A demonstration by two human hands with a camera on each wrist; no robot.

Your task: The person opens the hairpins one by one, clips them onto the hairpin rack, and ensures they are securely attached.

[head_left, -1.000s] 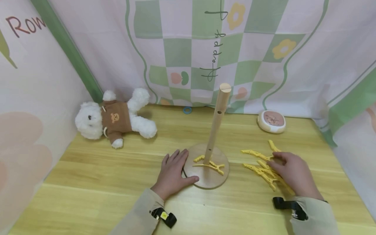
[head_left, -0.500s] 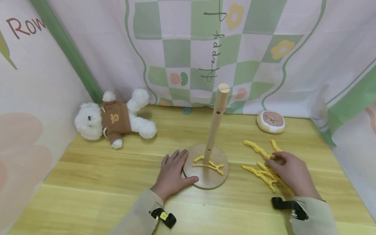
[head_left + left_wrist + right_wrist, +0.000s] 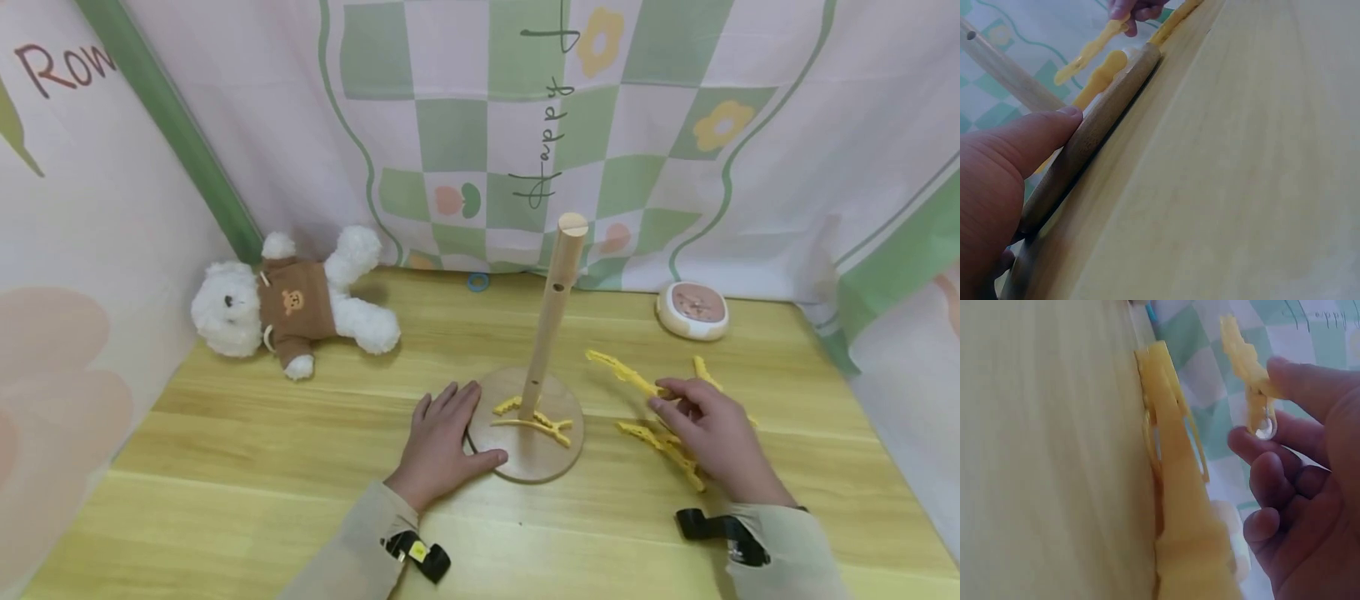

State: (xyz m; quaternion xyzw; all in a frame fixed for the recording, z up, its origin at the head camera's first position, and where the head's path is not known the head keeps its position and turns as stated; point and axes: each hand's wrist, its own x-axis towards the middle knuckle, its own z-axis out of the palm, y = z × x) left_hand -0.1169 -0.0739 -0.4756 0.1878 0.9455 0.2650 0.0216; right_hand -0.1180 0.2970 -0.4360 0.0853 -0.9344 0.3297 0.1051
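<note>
My right hand (image 3: 712,433) pinches a yellow branch-shaped plastic piece (image 3: 621,370) between thumb and fingers. In the right wrist view this held piece (image 3: 1239,353) is up off the table, with a small loop at its lower end. More yellow branch pieces (image 3: 666,447) lie on the table under and beside that hand. My left hand (image 3: 442,446) rests spread at the left rim of a round wooden base (image 3: 525,467), its thumb (image 3: 1054,128) on top. A wooden post (image 3: 551,308) with holes rises from the base. Yellow pieces (image 3: 551,428) lie around its foot.
A white plush bear (image 3: 300,304) in a brown top lies at the back left. A small pink and white clock (image 3: 693,311) sits at the back right. Behind the post is a blue ring (image 3: 477,282), close to the patterned curtain (image 3: 450,133).
My right hand has lifted the pinched yellow branch piece and moved it left and a little away from the other pieces. My left hand stays at the base.
</note>
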